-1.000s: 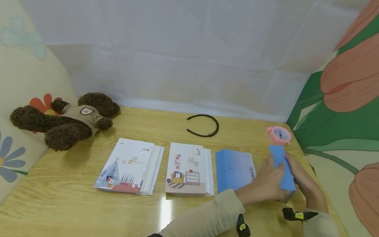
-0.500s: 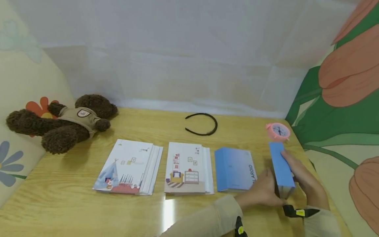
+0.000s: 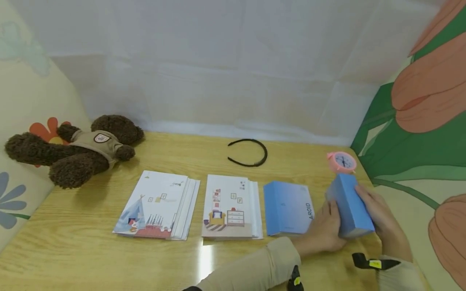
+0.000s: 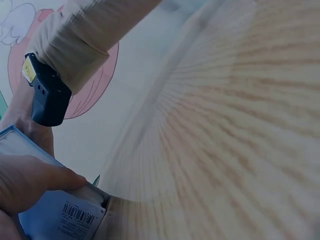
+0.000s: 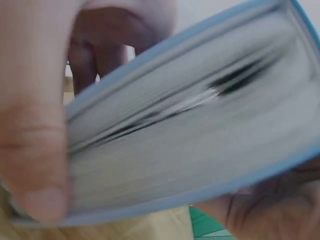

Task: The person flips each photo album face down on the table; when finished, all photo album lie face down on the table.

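Observation:
A thick blue photo album stands on its edge at the right of the table, held between both hands. My left hand grips it from the left and near side, and in the left wrist view the thumb lies over the page edge, above a barcode. On the other side my right hand holds it; the right wrist view shows pale pages between blue covers. A matching blue album lies flat just left of my left hand, its lettering partly covered.
A pink alarm clock stands right behind the held album. Two white stacks of illustrated albums, a left one and a middle one, lie farther left. Behind are a black headband and a brown teddy bear.
The held album has turned so its broad left cover now shows, and its near end has swung slightly right. My left hand has shifted from its upper edge down to its near left side.

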Demonstrator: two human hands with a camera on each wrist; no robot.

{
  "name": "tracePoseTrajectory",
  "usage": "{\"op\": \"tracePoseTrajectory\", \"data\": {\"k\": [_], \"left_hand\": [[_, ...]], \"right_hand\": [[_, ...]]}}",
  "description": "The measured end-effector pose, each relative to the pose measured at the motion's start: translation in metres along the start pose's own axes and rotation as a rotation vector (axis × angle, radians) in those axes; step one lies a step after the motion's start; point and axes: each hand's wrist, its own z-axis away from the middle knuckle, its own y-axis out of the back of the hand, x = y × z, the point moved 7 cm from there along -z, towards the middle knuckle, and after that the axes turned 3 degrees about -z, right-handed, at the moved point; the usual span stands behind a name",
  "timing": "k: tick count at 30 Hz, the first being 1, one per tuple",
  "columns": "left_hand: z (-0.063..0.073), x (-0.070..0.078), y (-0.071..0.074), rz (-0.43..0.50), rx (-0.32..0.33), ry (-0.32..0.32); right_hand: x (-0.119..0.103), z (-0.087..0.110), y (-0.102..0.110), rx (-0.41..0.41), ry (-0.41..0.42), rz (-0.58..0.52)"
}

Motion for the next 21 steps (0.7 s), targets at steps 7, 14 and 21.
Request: {"op": "tracePoseTrajectory", "data": {"k": [7,14,21], "left_hand": [[-0.003,0.001,0.000,-0.142,0.038,-0.050],[-0.004,0.004,-0.006,-0.244,-0.010,-0.092],[-0.004,0.006,-0.011,-0.306,-0.055,-0.139]], "right_hand": [[-0.008,0.006,0.024,0.200,0.134,0.156],[-0.005,0.005,0.022,0.156,0.144,0.398],[0.013,-0.003,0.019,0.130,0.103,0.461]]}}
